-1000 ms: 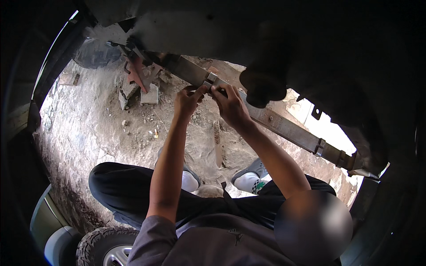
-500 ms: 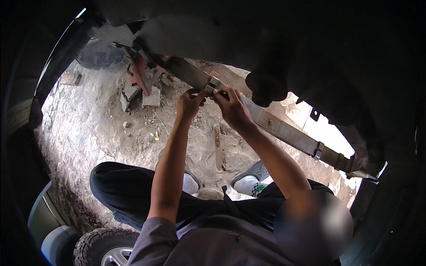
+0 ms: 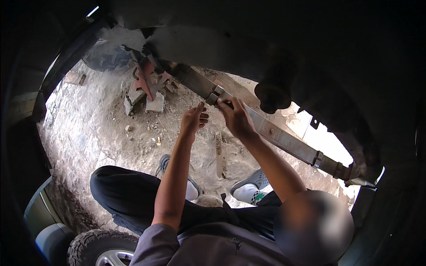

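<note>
A long grey leaf spring (image 3: 286,141) runs slantwise under the vehicle, from upper left to lower right. A metal clip (image 3: 215,95) wraps around it near the middle. My right hand (image 3: 238,119) is at the spring just right of this clip, fingers bent and closed against the near edge; the fingertips are partly hidden. Below and left of the clip, my left hand (image 3: 193,122) is held in the air, apart from the spring. Its thumb points up and its fingers are loosely curled, with nothing visible in them.
A red metal stand (image 3: 143,80) and broken concrete blocks (image 3: 155,103) are at the far left. The dark underbody hangs overhead, with a rounded part (image 3: 271,95) beyond the spring. A narrow strip (image 3: 218,155) lies on the dirt between my feet. A wheel (image 3: 100,246) stands at lower left.
My left hand has come away from the clip, down toward me. My right hand has shifted slightly right and down, leaving the clip more exposed. The whole view has moved a little.
</note>
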Demonstrator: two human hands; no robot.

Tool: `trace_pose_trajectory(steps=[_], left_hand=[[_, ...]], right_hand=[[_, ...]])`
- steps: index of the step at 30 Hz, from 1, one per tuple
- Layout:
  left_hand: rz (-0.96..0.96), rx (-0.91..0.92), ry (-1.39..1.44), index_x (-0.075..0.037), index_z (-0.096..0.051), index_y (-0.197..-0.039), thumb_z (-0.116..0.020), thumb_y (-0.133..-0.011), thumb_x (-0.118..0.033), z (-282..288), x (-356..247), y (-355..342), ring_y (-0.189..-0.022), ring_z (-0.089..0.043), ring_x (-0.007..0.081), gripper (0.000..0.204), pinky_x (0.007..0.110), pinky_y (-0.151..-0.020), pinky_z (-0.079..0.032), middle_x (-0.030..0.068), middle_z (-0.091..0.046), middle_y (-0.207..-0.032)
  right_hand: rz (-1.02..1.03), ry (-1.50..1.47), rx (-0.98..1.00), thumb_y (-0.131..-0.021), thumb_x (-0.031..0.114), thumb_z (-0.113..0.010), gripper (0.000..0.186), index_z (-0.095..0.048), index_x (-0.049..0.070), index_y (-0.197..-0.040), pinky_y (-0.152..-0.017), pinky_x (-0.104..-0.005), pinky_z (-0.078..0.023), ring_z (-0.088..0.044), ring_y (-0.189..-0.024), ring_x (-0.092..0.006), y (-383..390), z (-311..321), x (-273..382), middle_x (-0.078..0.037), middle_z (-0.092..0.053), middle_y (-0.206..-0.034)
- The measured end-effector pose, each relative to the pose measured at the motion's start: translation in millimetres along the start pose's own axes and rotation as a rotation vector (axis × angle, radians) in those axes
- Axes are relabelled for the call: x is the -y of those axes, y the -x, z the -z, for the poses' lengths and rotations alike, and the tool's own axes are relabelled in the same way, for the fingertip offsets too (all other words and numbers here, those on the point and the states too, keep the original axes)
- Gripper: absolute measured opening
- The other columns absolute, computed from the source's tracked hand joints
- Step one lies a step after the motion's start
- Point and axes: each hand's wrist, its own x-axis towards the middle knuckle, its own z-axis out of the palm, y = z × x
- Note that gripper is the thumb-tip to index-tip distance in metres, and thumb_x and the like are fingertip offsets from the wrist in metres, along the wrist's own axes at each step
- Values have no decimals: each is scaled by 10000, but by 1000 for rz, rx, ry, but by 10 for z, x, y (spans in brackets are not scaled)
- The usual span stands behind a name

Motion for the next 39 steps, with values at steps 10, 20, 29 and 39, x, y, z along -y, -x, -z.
trace_pose_trajectory(steps=[10,20,29,39], left_hand=[[-146,-97,-342,-18,-768,-917,-675,-970,-612,-48,-199,-198,-674,-727,151,603,317,-637,-538,81,-763,-789],[-222,-135,-417,-7,-769,-950,-738,-930,-596,-94,-191,-221,-645,-715,143,590,284,-611,-541,64,-750,-765],[-210,-111,-286,22,-750,-988,-715,-947,-609,7,220,-227,-654,-680,122,633,277,-589,-516,68,-732,-779],[18,16,-78,-39,-692,-1093,-658,-1042,-409,41,539,-72,-715,-643,114,375,275,-652,-511,35,-693,-876]], right_hand=[[72,-84,-63,-957,97,-732,275,-739,81,-1232,-907,-432,-558,-654,-1054,-341,-103,46,-28,-141,-629,-1173],[143,-46,-33,-925,73,-745,344,-735,77,-1270,-929,-425,-557,-646,-1083,-343,38,82,132,-144,-627,-1195],[111,-68,-73,-910,68,-758,360,-732,77,-1269,-908,-413,-554,-642,-1049,-310,-55,105,23,-102,-634,-1167],[91,-9,-104,-953,122,-724,343,-736,147,-1295,-981,-419,-524,-617,-1145,-302,243,63,64,-87,-645,-1225]])
